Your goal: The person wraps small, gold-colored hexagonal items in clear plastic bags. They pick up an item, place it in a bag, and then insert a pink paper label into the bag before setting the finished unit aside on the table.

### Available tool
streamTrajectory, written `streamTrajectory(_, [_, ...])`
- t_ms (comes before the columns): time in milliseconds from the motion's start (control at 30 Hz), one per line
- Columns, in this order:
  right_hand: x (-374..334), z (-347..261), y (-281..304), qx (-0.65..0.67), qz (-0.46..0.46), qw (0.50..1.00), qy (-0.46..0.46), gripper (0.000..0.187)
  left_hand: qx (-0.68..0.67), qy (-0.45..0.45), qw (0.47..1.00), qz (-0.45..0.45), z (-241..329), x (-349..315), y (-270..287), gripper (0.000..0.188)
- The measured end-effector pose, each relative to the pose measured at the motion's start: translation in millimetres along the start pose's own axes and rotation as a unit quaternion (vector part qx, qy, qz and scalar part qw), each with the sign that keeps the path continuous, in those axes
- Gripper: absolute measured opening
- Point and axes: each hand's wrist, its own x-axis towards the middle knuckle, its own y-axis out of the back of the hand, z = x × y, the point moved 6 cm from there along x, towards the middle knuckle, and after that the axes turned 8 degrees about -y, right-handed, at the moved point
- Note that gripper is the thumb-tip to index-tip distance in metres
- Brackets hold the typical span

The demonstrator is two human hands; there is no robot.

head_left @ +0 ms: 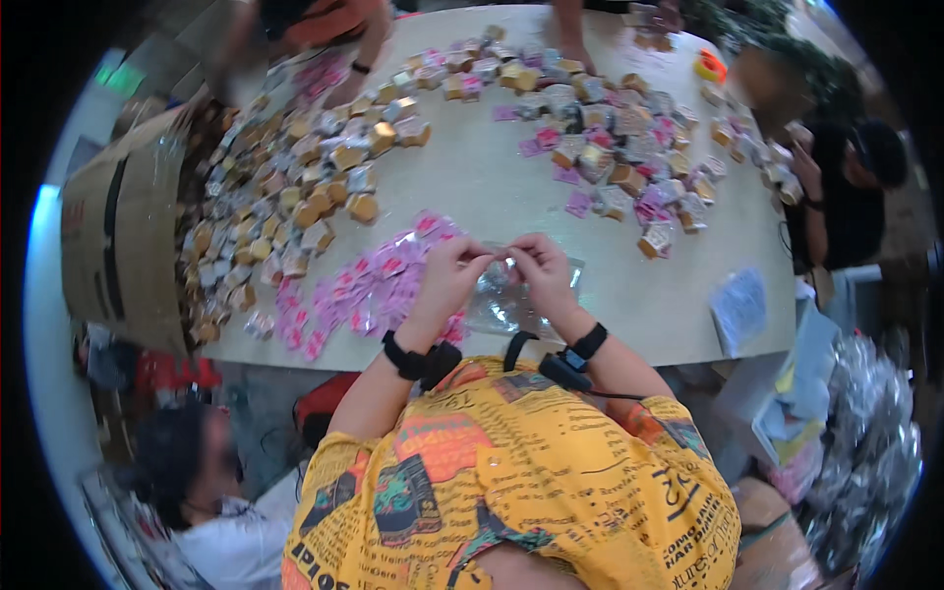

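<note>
My left hand (458, 273) and my right hand (539, 273) meet over the table, thumbs and forefingers pinched close together. Both pinch the upper edge of a clear plastic bag (506, 303), which hangs down toward the table's near edge. Whether anything is inside the bag is too unclear to tell. Beside my left hand lies a spread of small pink packets (369, 285) with darker pink marks. Black bands sit on both my wrists.
Many small wrapped gold-and-white pieces (285, 197) cover the left, with a similar heap (629, 147) at the right. A cardboard box (128, 226) lies tipped at the left edge. A stack of clear bags (738, 310) rests near right. Other people work around the table (433, 187).
</note>
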Motion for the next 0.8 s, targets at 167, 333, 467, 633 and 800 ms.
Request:
streamTrajectory(167, [8,5,2,-0.008,-0.015,1.000,0.016,0.009,0.019,-0.014,1.000,0.009,8,-1,0,0.013])
streamTrajectory(333, [7,5,4,-0.012,-0.003,1.000,0.003,0.009,-0.099,0.052,0.994,-0.007,-11,0,-6,0.013])
streamTrajectory(467, [4,2,2,-0.004,0.004,1.000,-0.026,0.009,-0.244,0.105,0.964,0.011,-12,0,-9,0.012])
streamTrajectory(633, [3,-5,-1,-0.027,-0.024,0.999,-0.004,0.011,-0.446,0.253,0.858,-0.024,-34,-5,-18,0.010])
streamTrajectory(800, [5,-9,-5,-0.095,-0.043,0.992,0.071,0.009,-0.485,0.265,0.831,-0.072,-42,-9,-22,0.010])
